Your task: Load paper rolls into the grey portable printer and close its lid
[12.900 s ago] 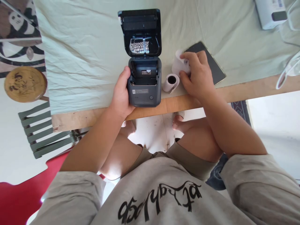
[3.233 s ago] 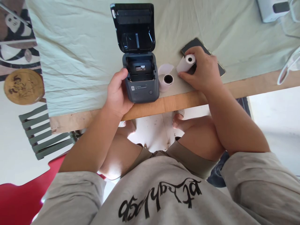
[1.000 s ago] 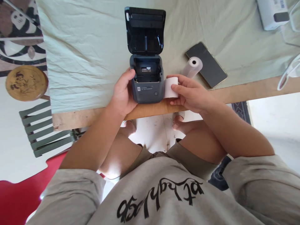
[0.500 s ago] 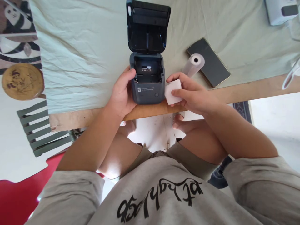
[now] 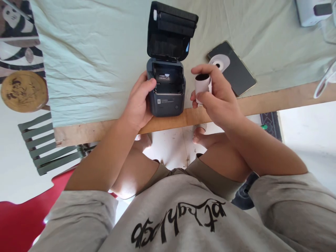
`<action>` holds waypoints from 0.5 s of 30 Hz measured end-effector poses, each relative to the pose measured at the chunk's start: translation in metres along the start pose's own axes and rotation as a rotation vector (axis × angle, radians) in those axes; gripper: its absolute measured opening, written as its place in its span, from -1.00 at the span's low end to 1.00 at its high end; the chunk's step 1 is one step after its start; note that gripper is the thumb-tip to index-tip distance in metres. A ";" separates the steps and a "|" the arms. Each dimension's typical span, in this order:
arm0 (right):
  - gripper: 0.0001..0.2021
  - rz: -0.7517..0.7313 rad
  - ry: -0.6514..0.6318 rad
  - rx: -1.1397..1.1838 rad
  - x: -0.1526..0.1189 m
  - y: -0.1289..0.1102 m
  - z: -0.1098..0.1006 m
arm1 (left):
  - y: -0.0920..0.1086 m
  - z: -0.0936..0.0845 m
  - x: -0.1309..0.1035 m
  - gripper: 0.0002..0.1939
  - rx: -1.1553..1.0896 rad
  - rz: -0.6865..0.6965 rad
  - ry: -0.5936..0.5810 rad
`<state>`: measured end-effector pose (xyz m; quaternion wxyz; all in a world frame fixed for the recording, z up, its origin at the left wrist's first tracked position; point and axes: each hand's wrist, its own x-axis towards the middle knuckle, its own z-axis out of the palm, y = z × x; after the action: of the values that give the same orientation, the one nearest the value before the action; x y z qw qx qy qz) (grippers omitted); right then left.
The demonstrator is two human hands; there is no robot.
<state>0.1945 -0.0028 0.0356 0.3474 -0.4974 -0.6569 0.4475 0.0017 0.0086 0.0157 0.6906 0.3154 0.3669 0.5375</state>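
A dark grey label printer [image 5: 168,87] stands near the table's front edge, its black lid [image 5: 170,31] swung up and its paper bay exposed. My left hand [image 5: 140,98] grips the printer's left side, thumb over the rim of the bay. To the right of the printer, my right hand [image 5: 219,94] holds a small white paper roll core [image 5: 202,89] with a dark hollow end facing up, between thumb and fingers. Partly behind that hand, a white label roll [image 5: 222,62] with a dark-centred core stands by a phone.
A dark phone [image 5: 240,73] lies on the pale green cloth [image 5: 99,52] at right. A white device [image 5: 313,14] sits at the far right corner, with a white looped object [image 5: 324,82] below it. A round wooden stool [image 5: 25,91] is at left.
My right hand has turned the white roll core so its hollow end shows, and moved it slightly right and up. The printer has tilted and shifted a little right in my left hand.
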 end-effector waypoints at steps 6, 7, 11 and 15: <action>-0.52 -0.373 0.126 -0.414 0.011 -0.016 0.005 | -0.003 -0.002 -0.001 -0.87 -0.022 0.047 -0.074; -0.56 -0.384 0.116 -0.449 0.015 -0.018 0.007 | -0.003 -0.003 -0.001 -0.88 -0.017 0.050 -0.087; -0.76 -0.393 0.061 -0.546 0.029 -0.017 0.014 | -0.002 -0.002 -0.001 -0.87 0.027 0.050 -0.021; -0.86 -0.408 0.026 -0.637 0.039 -0.011 0.017 | 0.000 0.001 -0.002 -0.86 0.063 0.021 0.012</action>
<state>0.1656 0.0301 0.0400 0.2657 -0.4453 -0.8442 0.1361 0.0021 0.0064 0.0169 0.6726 0.3373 0.3845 0.5348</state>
